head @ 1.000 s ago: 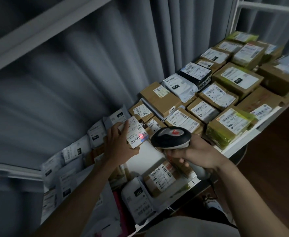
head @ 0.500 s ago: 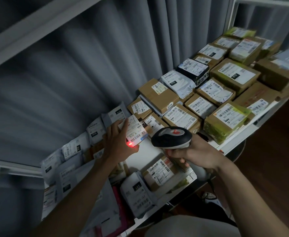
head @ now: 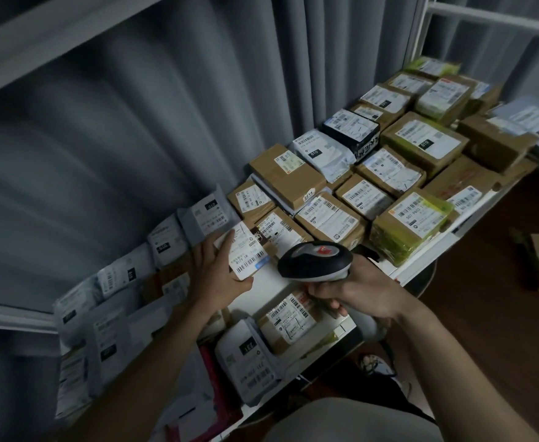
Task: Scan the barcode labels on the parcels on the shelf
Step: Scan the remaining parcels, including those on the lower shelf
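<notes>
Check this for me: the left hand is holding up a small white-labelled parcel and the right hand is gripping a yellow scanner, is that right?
Not quite. The scanner is black and grey with a red mark on top, not yellow, as the head view shows. The rest holds: the left hand holds up the small white-labelled parcel and the right hand grips the scanner.

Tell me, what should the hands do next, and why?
Probably the left hand should put its small parcel down and pick another. The scanner in the right hand points at its label, yet no red light shows there, so that scan may be finished.
</notes>
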